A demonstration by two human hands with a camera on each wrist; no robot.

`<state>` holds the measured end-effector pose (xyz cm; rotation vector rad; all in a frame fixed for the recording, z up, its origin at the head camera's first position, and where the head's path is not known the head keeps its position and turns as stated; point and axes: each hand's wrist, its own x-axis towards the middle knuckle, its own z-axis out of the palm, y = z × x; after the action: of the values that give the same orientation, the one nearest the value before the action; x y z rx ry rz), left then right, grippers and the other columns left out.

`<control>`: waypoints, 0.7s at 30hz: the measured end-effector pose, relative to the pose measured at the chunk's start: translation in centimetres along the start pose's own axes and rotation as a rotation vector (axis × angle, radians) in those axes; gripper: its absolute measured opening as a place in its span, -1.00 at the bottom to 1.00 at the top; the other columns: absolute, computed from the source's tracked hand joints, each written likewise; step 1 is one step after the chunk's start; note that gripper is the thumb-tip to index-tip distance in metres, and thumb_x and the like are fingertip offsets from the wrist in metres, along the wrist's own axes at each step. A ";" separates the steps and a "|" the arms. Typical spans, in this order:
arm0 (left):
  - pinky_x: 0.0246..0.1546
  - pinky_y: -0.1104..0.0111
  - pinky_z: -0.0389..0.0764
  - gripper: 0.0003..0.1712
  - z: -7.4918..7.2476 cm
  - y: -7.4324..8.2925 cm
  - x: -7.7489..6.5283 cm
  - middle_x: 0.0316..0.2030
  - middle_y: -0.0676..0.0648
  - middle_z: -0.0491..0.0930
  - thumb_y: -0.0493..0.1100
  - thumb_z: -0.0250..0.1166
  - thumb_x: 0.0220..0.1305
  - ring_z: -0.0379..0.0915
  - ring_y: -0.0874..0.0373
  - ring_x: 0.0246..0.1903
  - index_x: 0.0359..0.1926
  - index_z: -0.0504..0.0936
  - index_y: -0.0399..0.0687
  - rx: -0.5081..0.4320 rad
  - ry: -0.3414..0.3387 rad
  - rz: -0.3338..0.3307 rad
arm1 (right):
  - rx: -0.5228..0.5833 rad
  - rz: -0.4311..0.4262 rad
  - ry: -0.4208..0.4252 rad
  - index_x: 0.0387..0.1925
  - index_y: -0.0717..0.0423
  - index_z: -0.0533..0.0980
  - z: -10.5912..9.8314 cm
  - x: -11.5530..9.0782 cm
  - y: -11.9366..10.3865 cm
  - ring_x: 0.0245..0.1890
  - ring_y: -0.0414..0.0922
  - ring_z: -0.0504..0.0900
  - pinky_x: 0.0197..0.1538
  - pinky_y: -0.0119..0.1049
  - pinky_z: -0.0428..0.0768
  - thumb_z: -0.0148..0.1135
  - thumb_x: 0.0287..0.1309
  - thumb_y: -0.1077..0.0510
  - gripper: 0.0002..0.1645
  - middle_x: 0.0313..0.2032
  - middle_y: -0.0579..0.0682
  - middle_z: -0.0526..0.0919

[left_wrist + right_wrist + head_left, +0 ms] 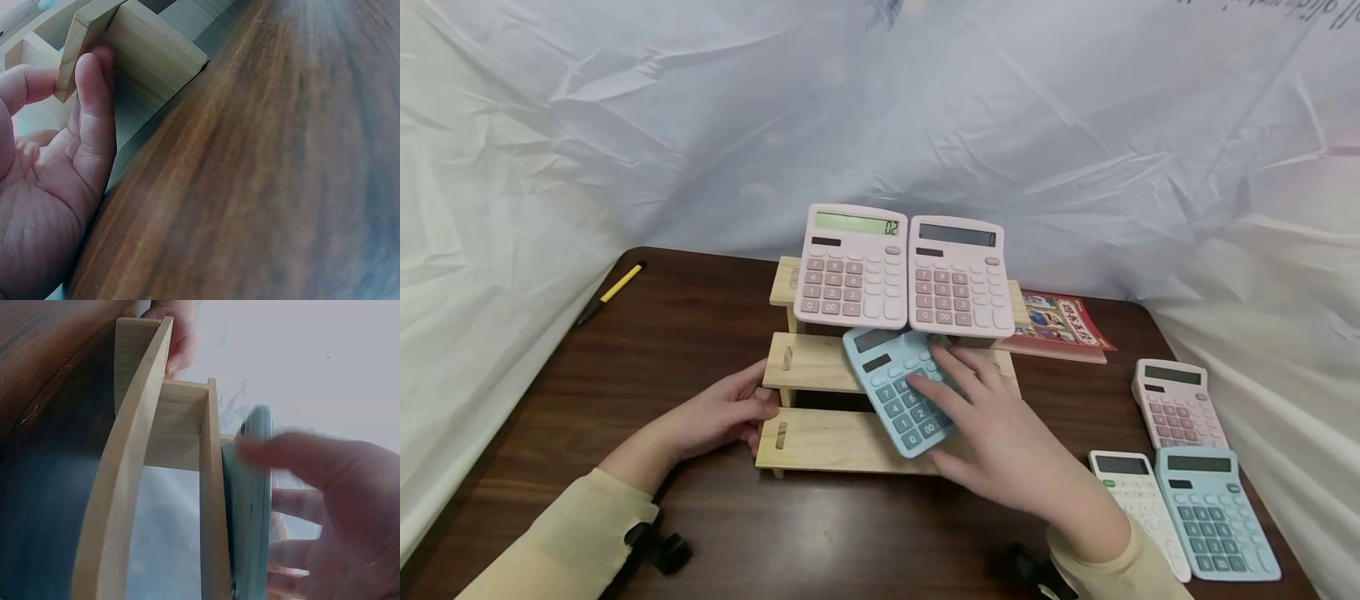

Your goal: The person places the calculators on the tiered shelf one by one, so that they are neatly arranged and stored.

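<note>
A three-tier wooden stand [820, 450] sits on the table. My left hand [718, 417] pinches the end of its lower board between thumb and fingers, as the left wrist view shows up close [62, 156]. My right hand [992, 425] holds a blue calculator [898, 400] at the middle tier, fingers over its keys and thumb by its lower edge. That calculator is turned askew, and in the right wrist view the blue calculator [250, 519] appears edge-on against a board. Two pink calculators, a left one [850, 267] and a right one [961, 275], lean side by side on the top tier.
At the right lie another pink calculator [1180, 404], a white calculator [1138, 500] and a second blue calculator [1217, 517]. Behind the stand's right end is a red printed booklet [1063, 321]. A yellow-and-black pen [613, 290] lies far left. Pale cloth [700, 125] hangs around the table.
</note>
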<state>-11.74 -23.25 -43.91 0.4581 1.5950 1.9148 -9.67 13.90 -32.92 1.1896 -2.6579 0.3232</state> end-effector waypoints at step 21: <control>-0.43 -0.08 0.64 -0.23 0.1 0.1 0.1 -0.19 -0.37 0.53 -0.30 0.09 0.42 0.57 -0.14 -0.37 0.49 -0.10 0.09 0.000 0.018 -0.014 | 0.127 -0.120 0.158 0.00 0.00 0.58 1.7 1.1 -0.8 0.28 0.04 0.31 0.23 -0.09 0.40 0.12 0.04 0.26 -0.57 0.26 0.07 0.40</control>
<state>-11.77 -23.18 -43.82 0.4294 1.6057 1.9134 -9.97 12.14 -34.19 1.2968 -2.4511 0.5484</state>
